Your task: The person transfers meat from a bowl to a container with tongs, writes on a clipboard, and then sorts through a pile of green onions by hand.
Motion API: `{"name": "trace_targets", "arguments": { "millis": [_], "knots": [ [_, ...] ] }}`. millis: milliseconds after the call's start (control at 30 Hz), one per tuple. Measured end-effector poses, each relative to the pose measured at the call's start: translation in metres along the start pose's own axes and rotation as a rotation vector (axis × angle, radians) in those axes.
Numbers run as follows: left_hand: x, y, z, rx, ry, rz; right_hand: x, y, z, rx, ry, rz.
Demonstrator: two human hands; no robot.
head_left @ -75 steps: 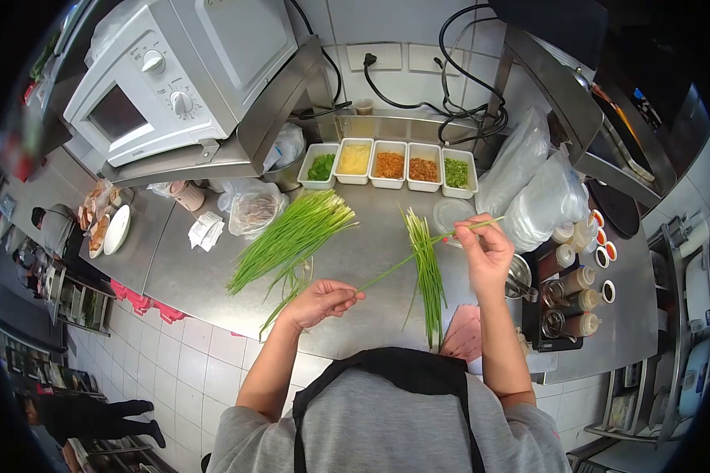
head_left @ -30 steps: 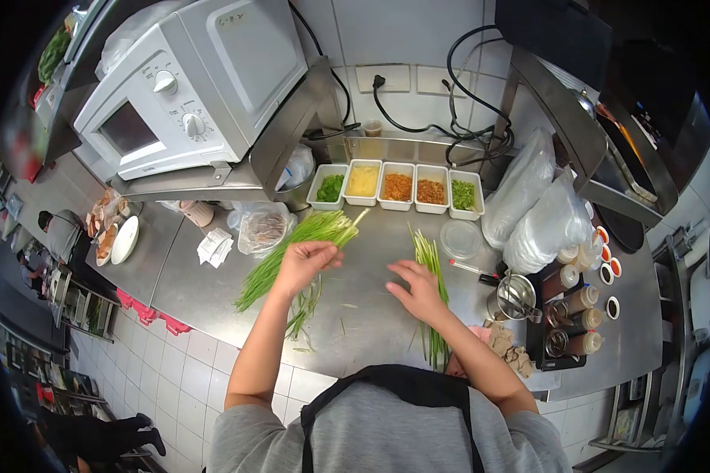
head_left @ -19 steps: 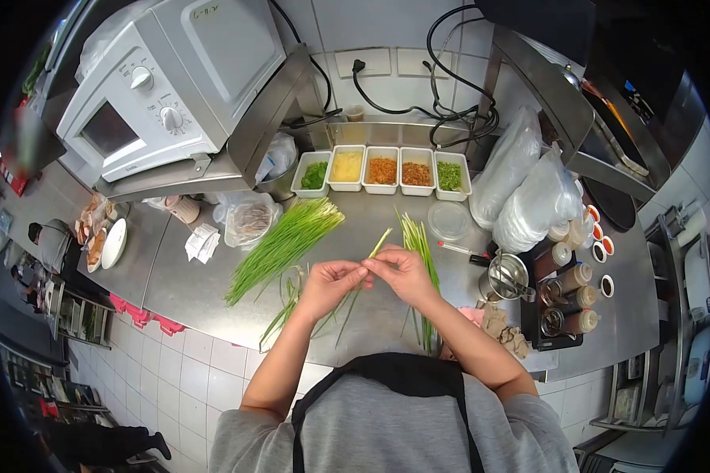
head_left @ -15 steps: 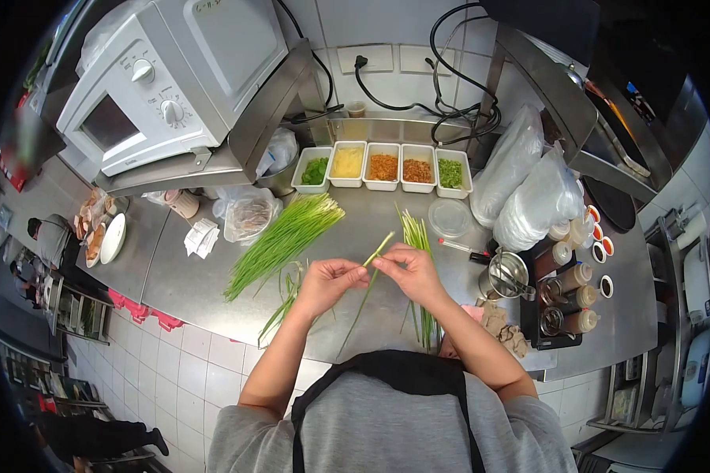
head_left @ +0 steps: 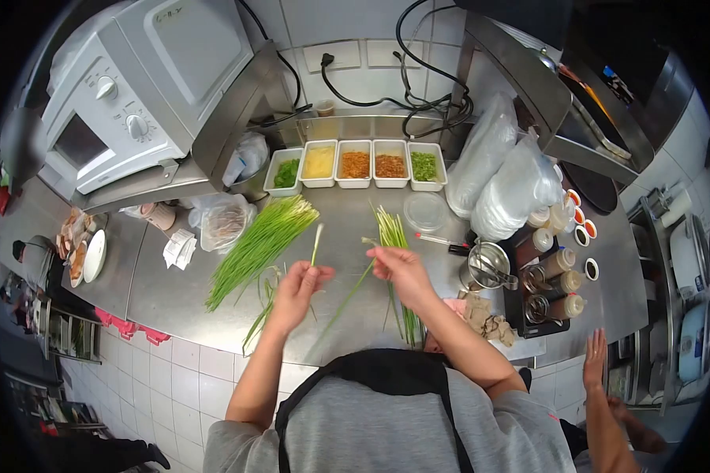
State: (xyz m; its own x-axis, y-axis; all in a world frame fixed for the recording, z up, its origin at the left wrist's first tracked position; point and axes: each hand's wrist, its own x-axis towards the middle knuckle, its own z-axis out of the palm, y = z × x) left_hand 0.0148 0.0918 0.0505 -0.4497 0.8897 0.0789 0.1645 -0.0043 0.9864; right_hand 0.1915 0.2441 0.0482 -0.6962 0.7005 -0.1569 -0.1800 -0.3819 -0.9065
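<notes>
My left hand [head_left: 298, 285] is closed on a thin spring onion [head_left: 317, 244], whose pale end points up from the fingers. In a pinch, my right hand [head_left: 403, 272] holds a long green leaf strand [head_left: 345, 298] that slants down to the left. The hands are apart above the steel counter. A large bunch of spring onions [head_left: 264, 246] lies left of my left hand, its pale ends at the far side. Loose green strands [head_left: 262, 314] lie beside my left forearm. Partly under my right hand is a smaller bunch [head_left: 390, 229].
White tubs [head_left: 318, 180] of chopped ingredients line the counter's back. To the right are a clear lid [head_left: 425, 211], a marker [head_left: 454, 248], a metal cup [head_left: 487, 264] and sauce bottles [head_left: 560, 284]. A microwave [head_left: 126, 118] sits upper left. Another person's hand [head_left: 596, 359] is at lower right.
My hands, together on one spring onion before, have moved apart, with a piece in each. The view has shifted slightly. Another person's hand and arm have appeared at lower right.
</notes>
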Motion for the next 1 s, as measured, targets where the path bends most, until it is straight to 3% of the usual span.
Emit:
{"name": "trace_targets", "arguments": {
  "millis": [133, 233, 333, 467, 567, 767, 867, 1000],
  "knots": [
    [-0.009, 0.032, 0.038, -0.167, -0.112, -0.268, -0.004, 0.015, 0.025, -0.029, -0.059, 0.046],
    [-0.011, 0.029, 0.04, -0.062, -0.176, -0.214, -0.007, 0.007, 0.025, -0.124, -0.069, -0.001],
    [-0.014, 0.028, 0.028, -0.16, -0.126, -0.219, -0.003, -0.001, 0.025, -0.556, 0.198, -0.547],
    [-0.02, 0.031, 0.019, -0.089, -0.127, -0.193, -0.006, -0.02, 0.029, -1.072, -0.209, -0.98],
    [-0.023, 0.035, 0.018, -0.067, -0.147, -0.179, 0.005, -0.009, 0.027, -1.116, -0.278, -0.973],
    [-0.037, 0.043, 0.002, -0.107, -0.101, -0.211, 0.014, 0.0, 0.02, -0.573, -0.223, -0.459],
    [-0.037, 0.041, -0.001, -0.214, -0.069, -0.25, -0.008, -0.003, 0.03, -0.602, -0.501, 0.003],
    [-0.031, 0.03, 0.01, -0.087, -0.125, -0.233, -0.019, 0.001, 0.043, -0.452, -0.485, 0.018]
  ]
}}
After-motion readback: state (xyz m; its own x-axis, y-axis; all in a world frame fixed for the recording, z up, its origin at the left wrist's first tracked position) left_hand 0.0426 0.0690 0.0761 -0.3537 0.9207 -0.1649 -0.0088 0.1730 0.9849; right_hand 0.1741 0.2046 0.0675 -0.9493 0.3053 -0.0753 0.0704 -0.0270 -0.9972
